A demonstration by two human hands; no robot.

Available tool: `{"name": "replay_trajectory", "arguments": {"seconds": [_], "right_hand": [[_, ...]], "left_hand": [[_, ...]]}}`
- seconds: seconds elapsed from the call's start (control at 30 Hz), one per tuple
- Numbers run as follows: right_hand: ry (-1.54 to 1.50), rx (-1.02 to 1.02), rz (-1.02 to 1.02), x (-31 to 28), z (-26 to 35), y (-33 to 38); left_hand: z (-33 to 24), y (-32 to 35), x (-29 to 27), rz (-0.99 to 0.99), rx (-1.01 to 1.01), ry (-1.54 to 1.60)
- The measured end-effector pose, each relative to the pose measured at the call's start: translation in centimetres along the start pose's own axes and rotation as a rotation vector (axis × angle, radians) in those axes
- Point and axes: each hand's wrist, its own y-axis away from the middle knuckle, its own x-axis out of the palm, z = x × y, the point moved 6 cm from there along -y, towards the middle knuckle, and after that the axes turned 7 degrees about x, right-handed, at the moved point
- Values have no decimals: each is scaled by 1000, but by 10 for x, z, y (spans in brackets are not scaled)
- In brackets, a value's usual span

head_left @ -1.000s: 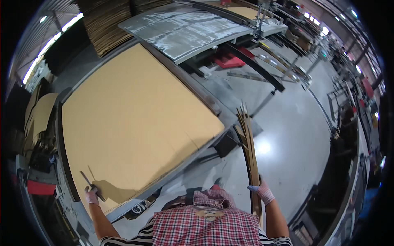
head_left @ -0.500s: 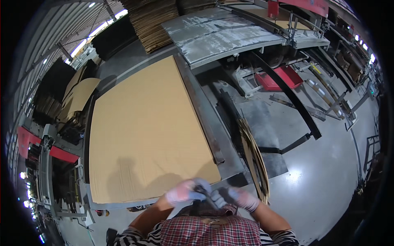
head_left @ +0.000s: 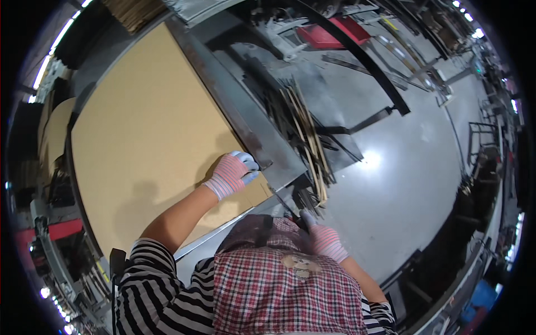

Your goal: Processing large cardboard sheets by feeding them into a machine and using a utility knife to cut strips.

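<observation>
A large tan cardboard sheet [head_left: 151, 123] lies on the table to my left. My left hand [head_left: 231, 174], in a striped glove with pale blue fingertips, rests on its near right corner. Its fingers curl in close to a metal edge bar; whether they pinch anything is hidden. Lower down, just off that corner, my right hand [head_left: 325, 241] is closed around the dark handle of a thin knife-like tool [head_left: 283, 202]. The tool's narrow end points up and left toward the sheet's corner, where short lines mark the cardboard.
A dark metal bar [head_left: 215, 92] runs along the sheet's right side. Beyond it, a bundle of cardboard strips [head_left: 304, 128] leans by the table. A curved black rail [head_left: 357, 50] and a red tray [head_left: 332, 33] stand farther off. Stacked cardboard [head_left: 128, 14] is at the back left.
My hands were together in front of me around a dark tool. They have parted: the left onto the sheet's corner, the right down and aside with the tool. The view has shifted right and downward.
</observation>
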Motion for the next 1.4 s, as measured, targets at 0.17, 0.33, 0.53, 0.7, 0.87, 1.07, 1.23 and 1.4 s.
{"name": "replay_trajectory", "arguments": {"seconds": [0.17, 0.33, 0.53, 0.7, 0.87, 1.07, 1.23, 1.4], "right_hand": [[105, 196, -35, 24, 40, 18], [192, 361, -43, 17, 77, 40], [408, 297, -18, -5, 109, 27], [480, 238, 85, -15, 123, 19], [510, 240, 81, -19, 114, 30], [408, 193, 47, -21, 133, -12], [301, 232, -6, 28, 89, -63], [163, 230, -89, 37, 83, -48]], "left_hand": [[7, 12, 8, -72, 46, -3], [14, 21, 4, -16, 25, -51], [15, 20, 1, 99, -26, -45], [15, 21, 4, 54, -36, -99], [16, 20, 10, 116, -44, -109], [16, 12, 12, 69, -71, -114], [10, 2, 13, 110, -76, -115], [9, 2, 19, 161, -104, -122]]}}
